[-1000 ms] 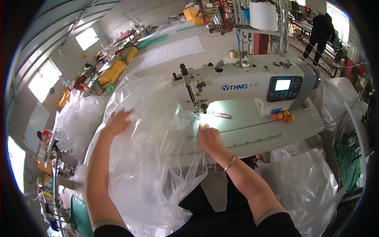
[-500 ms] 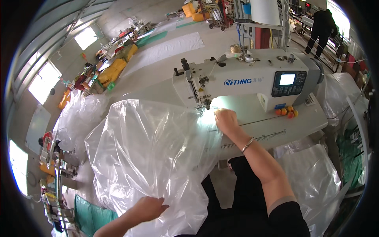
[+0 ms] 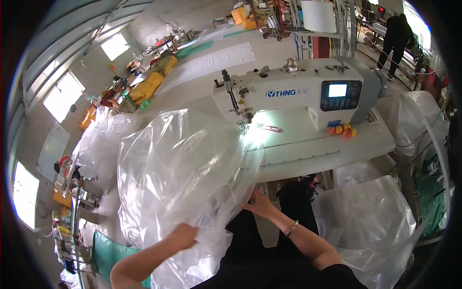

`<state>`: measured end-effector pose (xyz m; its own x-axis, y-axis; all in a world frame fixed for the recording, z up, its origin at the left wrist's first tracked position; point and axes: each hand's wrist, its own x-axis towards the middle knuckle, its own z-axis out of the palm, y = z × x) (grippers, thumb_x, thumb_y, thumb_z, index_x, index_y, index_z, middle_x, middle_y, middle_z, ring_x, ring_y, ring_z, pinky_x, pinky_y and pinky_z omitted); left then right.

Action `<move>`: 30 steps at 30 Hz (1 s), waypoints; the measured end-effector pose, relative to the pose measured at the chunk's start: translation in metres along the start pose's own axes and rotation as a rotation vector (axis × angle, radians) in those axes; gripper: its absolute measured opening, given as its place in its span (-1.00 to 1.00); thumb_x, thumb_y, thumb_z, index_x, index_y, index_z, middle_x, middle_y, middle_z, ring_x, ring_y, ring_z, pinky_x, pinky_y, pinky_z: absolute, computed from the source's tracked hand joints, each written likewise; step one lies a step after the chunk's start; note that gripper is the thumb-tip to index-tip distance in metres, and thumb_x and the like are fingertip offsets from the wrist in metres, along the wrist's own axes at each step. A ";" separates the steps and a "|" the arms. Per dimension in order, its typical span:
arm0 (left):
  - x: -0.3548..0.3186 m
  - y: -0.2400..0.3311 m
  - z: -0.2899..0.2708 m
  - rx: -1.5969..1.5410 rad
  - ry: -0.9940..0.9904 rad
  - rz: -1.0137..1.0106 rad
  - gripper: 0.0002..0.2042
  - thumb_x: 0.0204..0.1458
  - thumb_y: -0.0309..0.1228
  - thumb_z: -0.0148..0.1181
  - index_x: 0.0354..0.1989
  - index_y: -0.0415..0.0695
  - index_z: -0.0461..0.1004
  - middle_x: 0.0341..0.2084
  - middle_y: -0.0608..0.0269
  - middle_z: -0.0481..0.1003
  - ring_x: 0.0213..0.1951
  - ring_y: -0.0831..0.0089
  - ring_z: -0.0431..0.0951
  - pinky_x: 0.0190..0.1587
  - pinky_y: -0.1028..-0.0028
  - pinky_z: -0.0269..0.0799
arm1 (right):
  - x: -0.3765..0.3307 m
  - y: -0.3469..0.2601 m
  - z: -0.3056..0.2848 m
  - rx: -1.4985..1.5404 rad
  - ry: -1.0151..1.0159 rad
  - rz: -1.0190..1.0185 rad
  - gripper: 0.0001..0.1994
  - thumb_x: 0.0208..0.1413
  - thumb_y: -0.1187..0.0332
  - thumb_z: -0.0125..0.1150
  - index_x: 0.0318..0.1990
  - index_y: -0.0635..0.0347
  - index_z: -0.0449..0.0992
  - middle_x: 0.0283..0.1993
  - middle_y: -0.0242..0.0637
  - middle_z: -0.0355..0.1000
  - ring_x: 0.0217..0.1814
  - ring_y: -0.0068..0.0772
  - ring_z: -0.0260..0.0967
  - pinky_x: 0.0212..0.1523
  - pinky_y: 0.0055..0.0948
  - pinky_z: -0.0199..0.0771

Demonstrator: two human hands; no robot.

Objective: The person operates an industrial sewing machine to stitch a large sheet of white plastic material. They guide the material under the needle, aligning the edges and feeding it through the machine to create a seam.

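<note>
A large clear plastic sheet drapes from the left part of the sewing machine down toward my lap. Its upper right edge lies by the lit needle area. My left hand is closed on gathered folds low on the sheet and looks slightly smeared. Below the table's front edge, my right hand pinches the sheet's right edge between thumb and fingers. A small pink-handled tool, perhaps thread snips, rests on the machine bed just right of the needle.
Small orange and yellow round fruits sit at the machine's base. More clear plastic lies at my right, and another bundle at the left. A white thread cone stands behind. A person in black is at the far right.
My right hand has drawn back from the needle to the sheet's lower right edge, and the pink-handled tool now shows on the bed. My left hand has risen slightly, bunching the plastic.
</note>
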<state>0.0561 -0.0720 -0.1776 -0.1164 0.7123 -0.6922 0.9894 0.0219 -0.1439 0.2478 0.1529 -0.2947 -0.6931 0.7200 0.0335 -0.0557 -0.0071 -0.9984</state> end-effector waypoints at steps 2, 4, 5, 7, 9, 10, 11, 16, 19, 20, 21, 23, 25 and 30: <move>-0.024 -0.065 0.058 0.071 0.027 -0.306 -0.68 -0.05 -0.12 0.26 -0.34 -0.14 0.57 -0.36 0.07 0.58 -0.25 0.15 0.57 -0.16 0.19 0.45 | 0.017 0.031 0.022 0.100 -0.100 0.032 -0.77 0.04 0.33 0.34 -0.26 0.33 0.58 -0.30 -0.32 0.55 -0.18 -0.60 0.46 -0.14 -0.51 0.45; -0.052 -0.123 0.090 0.218 -0.081 -0.400 -0.73 -0.04 -0.15 0.23 -0.41 -0.13 0.58 -0.37 0.08 0.58 -0.28 0.16 0.58 -0.19 0.18 0.45 | 0.020 0.036 0.031 0.113 -0.209 0.106 -0.76 0.03 0.34 0.34 -0.21 0.33 0.58 -0.22 -0.33 0.55 -0.13 -0.59 0.45 -0.09 -0.50 0.44; -0.052 -0.125 0.099 0.105 0.065 -0.480 -0.75 -0.03 -0.19 0.22 -0.40 -0.14 0.58 -0.36 0.08 0.58 -0.28 0.16 0.58 -0.20 0.18 0.46 | 0.017 0.031 0.031 0.077 -0.258 0.162 -0.74 0.04 0.34 0.34 -0.18 0.33 0.57 -0.18 -0.33 0.55 -0.12 -0.58 0.45 -0.08 -0.50 0.44; -0.047 -0.109 0.105 -0.124 0.359 -0.631 -0.79 -0.01 -0.26 0.19 -0.38 -0.15 0.58 -0.36 0.08 0.58 -0.29 0.14 0.58 -0.23 0.19 0.47 | 0.008 0.019 0.034 0.131 -0.361 0.244 -0.73 0.06 0.35 0.32 -0.12 0.32 0.57 -0.14 -0.33 0.55 -0.09 -0.57 0.44 -0.05 -0.51 0.42; -0.007 -0.055 0.104 -0.872 0.790 -0.204 -0.82 0.12 -0.47 0.11 -0.15 -0.24 0.55 -0.24 0.05 0.59 -0.17 0.09 0.59 -0.20 0.29 0.53 | -0.008 0.012 0.036 0.300 -0.461 0.302 -0.72 0.08 0.35 0.29 -0.09 0.30 0.57 -0.13 -0.35 0.55 -0.07 -0.58 0.43 -0.02 -0.53 0.38; 0.011 -0.015 0.078 -1.184 0.643 -0.103 -0.65 0.26 -0.43 -0.08 0.20 -0.23 0.30 0.02 0.08 0.47 0.07 0.29 0.49 0.09 0.28 0.42 | -0.014 0.015 0.037 0.403 -0.454 0.298 -0.73 0.10 0.35 0.28 -0.09 0.29 0.57 -0.14 -0.36 0.55 -0.07 -0.58 0.43 0.00 -0.54 0.37; 0.036 0.007 0.080 -1.253 0.721 0.107 -0.52 0.27 -0.40 -0.07 0.33 -0.25 0.08 0.23 0.08 0.28 0.25 0.30 0.28 0.27 0.31 0.18 | -0.019 0.016 0.042 0.515 -0.460 0.289 -0.74 0.11 0.34 0.26 -0.09 0.28 0.58 -0.15 -0.37 0.55 -0.07 -0.59 0.43 0.01 -0.55 0.36; 0.134 -0.005 0.137 -1.702 0.786 -0.490 -0.24 0.18 -0.16 0.04 0.41 -0.25 -0.21 0.36 -0.05 0.01 0.34 0.07 0.07 0.33 0.16 -0.01 | -0.036 -0.017 0.032 0.389 -0.471 0.339 -0.74 0.24 0.22 0.13 -0.15 0.25 0.57 -0.21 -0.41 0.53 -0.17 -0.63 0.41 -0.09 -0.55 0.36; 0.129 -0.052 0.146 -1.547 0.861 -0.617 -0.21 0.13 -0.14 0.08 0.41 -0.21 -0.19 0.36 -0.05 0.01 0.35 0.05 0.05 0.32 0.10 -0.02 | -0.043 -0.009 0.036 0.657 -0.421 0.439 -0.72 0.30 0.19 0.03 -0.17 0.22 0.55 -0.26 -0.42 0.53 -0.20 -0.62 0.42 -0.16 -0.54 0.37; 0.114 -0.074 0.137 -1.471 0.914 -0.639 -0.20 0.11 -0.13 0.10 0.41 -0.20 -0.18 0.36 -0.05 0.01 0.35 0.05 0.04 0.32 0.09 -0.02 | -0.041 -0.002 0.037 0.682 -0.388 0.460 -0.72 0.31 0.19 0.01 -0.17 0.20 0.55 -0.26 -0.40 0.53 -0.20 -0.60 0.43 -0.17 -0.52 0.38; 0.092 -0.100 0.123 -1.378 0.992 -0.659 -0.19 0.09 -0.12 0.11 0.41 -0.19 -0.17 0.36 -0.05 0.01 0.35 0.04 0.04 0.32 0.07 -0.03 | -0.038 0.010 0.038 0.710 -0.360 0.485 -0.72 0.32 0.19 -0.01 -0.16 0.19 0.54 -0.25 -0.38 0.53 -0.20 -0.58 0.44 -0.17 -0.51 0.39; 0.043 -0.153 0.091 -1.191 1.155 -0.701 -0.17 0.06 -0.10 0.14 0.41 -0.16 -0.15 0.36 -0.05 0.01 0.35 0.03 0.03 0.32 0.03 -0.04 | -0.043 0.024 0.042 0.741 -0.341 0.524 -0.72 0.33 0.20 -0.03 -0.17 0.18 0.54 -0.23 -0.34 0.53 -0.20 -0.54 0.46 -0.17 -0.48 0.41; -0.004 -0.207 0.052 -0.987 1.296 -0.732 -0.15 0.02 -0.08 0.17 0.41 -0.14 -0.14 0.36 -0.04 0.01 0.36 0.02 0.02 0.31 -0.01 -0.04 | -0.045 0.029 0.039 0.738 -0.344 0.528 -0.73 0.34 0.21 -0.04 -0.18 0.19 0.53 -0.20 -0.29 0.53 -0.20 -0.51 0.47 -0.15 -0.45 0.44; -0.082 -0.317 -0.043 -0.406 1.427 -0.913 -0.09 -0.07 -0.04 0.24 0.41 -0.08 -0.10 0.36 -0.04 0.01 0.37 -0.01 -0.01 0.30 -0.10 -0.07 | -0.042 0.000 0.074 0.829 -0.424 0.605 -0.73 0.32 0.20 -0.01 -0.18 0.19 0.53 -0.22 -0.32 0.52 -0.20 -0.52 0.47 -0.09 -0.42 0.48</move>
<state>-0.2446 -0.1074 -0.0450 -0.6615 0.3735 0.6503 0.6383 0.7357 0.2267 0.2235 0.0714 -0.2925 -0.9492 0.1464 -0.2787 0.0213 -0.8534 -0.5209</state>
